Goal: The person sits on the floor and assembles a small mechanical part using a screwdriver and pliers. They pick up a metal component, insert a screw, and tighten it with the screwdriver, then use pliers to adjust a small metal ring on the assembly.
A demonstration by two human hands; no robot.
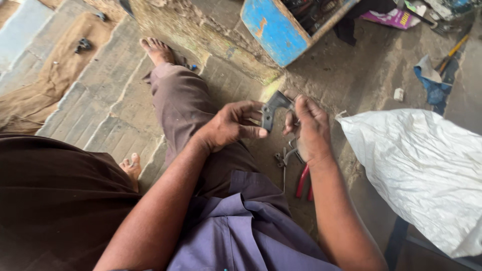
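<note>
A small dark grey metal bracket [273,106] is held up between both hands over my lap. My left hand [232,125] pinches its lower left edge with thumb and fingers. My right hand [311,131] grips its right side, with a thin metal piece hanging below the palm. On the ground just under the hands lie red-handled pliers [303,181] and a small metal tool [282,159]. My outstretched leg in brown trousers [183,103] runs away to the upper left, bare foot on the concrete.
A white woven sack [427,170] lies at the right. A blue wooden box [276,27] with tools stands ahead. A blue rag [433,88] and a yellow-handled tool [454,50] are at the far right. A burlap sheet [50,75] covers the ground at the left.
</note>
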